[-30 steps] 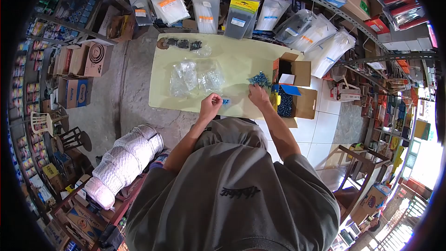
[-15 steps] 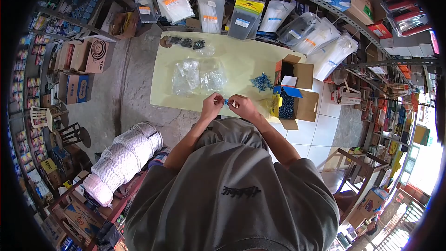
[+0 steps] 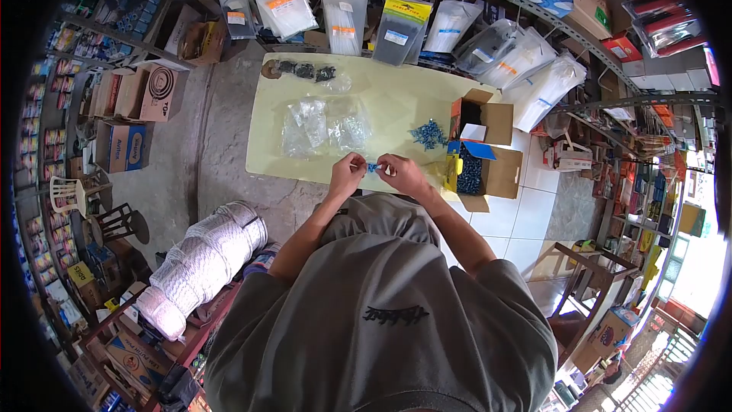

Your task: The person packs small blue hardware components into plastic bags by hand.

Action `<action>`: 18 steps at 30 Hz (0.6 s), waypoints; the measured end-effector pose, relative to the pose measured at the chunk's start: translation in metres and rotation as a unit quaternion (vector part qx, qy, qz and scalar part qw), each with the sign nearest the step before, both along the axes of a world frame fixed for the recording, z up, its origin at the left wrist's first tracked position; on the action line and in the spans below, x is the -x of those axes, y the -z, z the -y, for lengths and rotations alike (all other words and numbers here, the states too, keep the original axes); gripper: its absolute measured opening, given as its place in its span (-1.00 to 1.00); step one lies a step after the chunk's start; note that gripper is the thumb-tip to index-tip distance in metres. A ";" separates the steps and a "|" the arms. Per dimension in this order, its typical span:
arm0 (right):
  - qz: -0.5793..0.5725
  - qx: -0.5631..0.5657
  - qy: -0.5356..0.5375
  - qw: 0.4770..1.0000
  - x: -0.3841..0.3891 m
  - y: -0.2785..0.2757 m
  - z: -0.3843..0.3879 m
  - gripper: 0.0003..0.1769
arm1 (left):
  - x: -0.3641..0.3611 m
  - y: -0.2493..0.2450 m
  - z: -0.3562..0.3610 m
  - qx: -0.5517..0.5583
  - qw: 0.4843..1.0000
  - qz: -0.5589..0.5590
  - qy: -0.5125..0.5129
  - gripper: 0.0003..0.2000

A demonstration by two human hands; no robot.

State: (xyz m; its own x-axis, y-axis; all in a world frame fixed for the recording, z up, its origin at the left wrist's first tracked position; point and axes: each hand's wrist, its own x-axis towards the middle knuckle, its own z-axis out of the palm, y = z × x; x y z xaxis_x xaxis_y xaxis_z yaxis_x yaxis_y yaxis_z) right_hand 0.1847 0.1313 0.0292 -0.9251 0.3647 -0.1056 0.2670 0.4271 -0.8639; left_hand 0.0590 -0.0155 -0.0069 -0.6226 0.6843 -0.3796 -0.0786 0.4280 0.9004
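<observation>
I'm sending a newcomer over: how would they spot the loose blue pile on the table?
Find the pale yellow table. At its right end stand open cardboard boxes; just left of them lies the pile of small blue pieces. Unlike the darker blue pieces inside the nearer box, it sits loose on the table.

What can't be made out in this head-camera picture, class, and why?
Head view: blue pieces between left hand and right hand; fingers partly cover them.
Head view: blue pile; pieces too small to count.
Head view: person's feet, hidden by the grey shirt.
</observation>
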 end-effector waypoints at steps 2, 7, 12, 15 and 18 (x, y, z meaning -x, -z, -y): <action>-0.007 0.011 0.018 1.000 -0.002 0.006 -0.006 -0.77 | 0.000 -0.001 0.000 -0.005 1.000 0.004 -0.005 -0.90; 0.028 -0.119 0.150 0.981 -0.006 0.036 -0.032 -0.79 | -0.002 0.006 0.002 -0.016 0.999 -0.027 -0.006 -0.89; 0.168 -0.204 0.155 0.952 0.002 0.066 -0.063 -0.78 | -0.004 0.004 0.002 -0.031 0.999 -0.021 -0.013 -0.89; 0.188 -0.247 0.131 0.941 0.010 0.077 -0.074 -0.75 | -0.005 0.002 0.003 -0.023 0.999 0.015 -0.021 -0.89; 0.194 -0.300 0.080 0.931 0.011 0.078 -0.074 -0.83 | -0.005 0.003 0.004 -0.026 0.999 0.009 -0.024 -0.90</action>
